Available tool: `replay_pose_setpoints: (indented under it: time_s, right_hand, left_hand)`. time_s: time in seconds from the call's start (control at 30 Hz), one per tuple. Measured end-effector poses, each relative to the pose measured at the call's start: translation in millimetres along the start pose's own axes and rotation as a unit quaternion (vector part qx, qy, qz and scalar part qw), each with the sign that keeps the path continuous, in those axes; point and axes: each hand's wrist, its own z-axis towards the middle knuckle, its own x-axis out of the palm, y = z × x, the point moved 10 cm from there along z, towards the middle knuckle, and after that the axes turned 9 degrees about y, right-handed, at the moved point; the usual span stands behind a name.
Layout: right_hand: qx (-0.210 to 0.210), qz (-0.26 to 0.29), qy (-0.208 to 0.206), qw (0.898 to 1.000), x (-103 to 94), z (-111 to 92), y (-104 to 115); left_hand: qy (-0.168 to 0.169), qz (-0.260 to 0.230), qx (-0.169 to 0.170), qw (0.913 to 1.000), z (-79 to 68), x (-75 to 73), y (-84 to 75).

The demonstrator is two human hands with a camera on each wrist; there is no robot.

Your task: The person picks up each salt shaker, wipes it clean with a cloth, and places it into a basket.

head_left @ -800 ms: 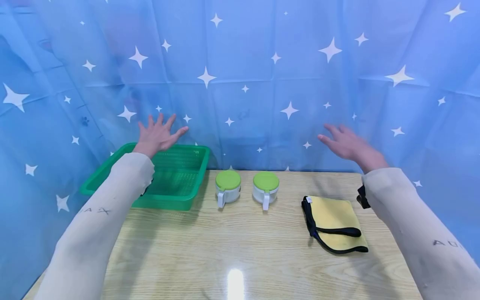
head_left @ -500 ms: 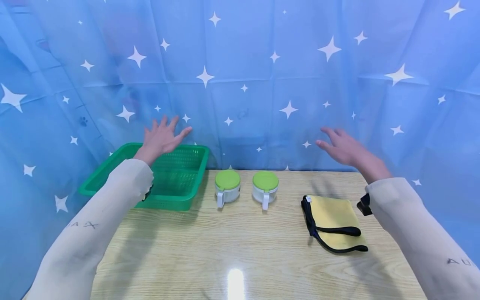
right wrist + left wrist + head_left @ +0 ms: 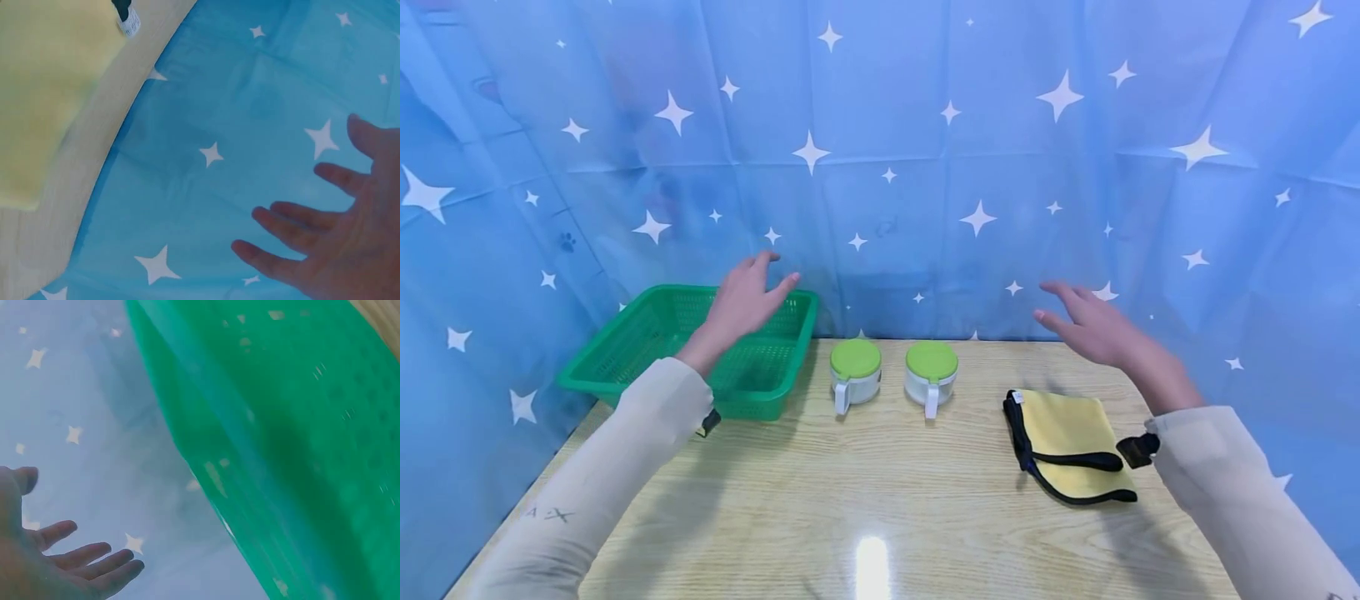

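Observation:
My left hand (image 3: 743,298) hovers over the green plastic basket (image 3: 760,407), fingers relaxed and nothing in it. In the left wrist view its fingers (image 3: 81,557) are spread beside the basket wall (image 3: 250,444). To the right, my right hand (image 3: 1093,327) is held in the air behind the folded yellow cloth (image 3: 1067,429) with black trim. The right wrist view has its fingers (image 3: 281,228) loosely apart, holding nothing, with the yellow cloth (image 3: 50,100) at the left. Two white lidded cups, a left cup (image 3: 856,375) and a right cup (image 3: 931,377), stand between the hands, handles facing me.
A light wooden table (image 3: 790,500) carries everything. Close behind its far edge hangs a blue curtain (image 3: 895,208) with white stars, which also runs down the left side. The basket sits at the back left, near the curtain.
Both hands have come down and back toward me. The left hand has also shifted right, its fingers less spread. Basket, cups and cloth have stayed in place.

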Motion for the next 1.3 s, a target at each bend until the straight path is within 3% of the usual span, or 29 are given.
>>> replay_pose_setpoints:
  time_s: [0.33,0.53,0.7,0.8,1.03,1.3]
  right_hand:
    - [-0.030,0.002,-0.014,0.999,22.1,-19,3]
    - [-0.037,0.036,-0.003,0.999,39.3,-26,6]
    - [-0.038,0.054,0.002,0.998,53.7,-27,3]
    - [-0.034,0.067,0.001,0.997,60.5,-29,-1]
    - [-0.018,0.088,-0.013,0.996,69.7,-35,-17]
    - [0.011,0.093,-0.020,0.995,78.0,-39,-36]
  left_hand:
    - [-0.044,-0.092,0.021,0.9946,-25.8,14.2,-36.4]
    - [-0.050,-0.157,0.025,0.9859,-38.0,34.4,-49.1]
    - [-0.041,-0.203,0.014,0.9783,-49.7,56.7,-49.1]
    - [-0.031,-0.208,0.008,0.9775,-55.6,70.2,-48.4]
    - [-0.044,-0.223,0.001,0.9737,-65.3,90.1,-47.2]
    - [-0.062,-0.211,-0.019,0.9753,-73.7,98.8,-49.2]
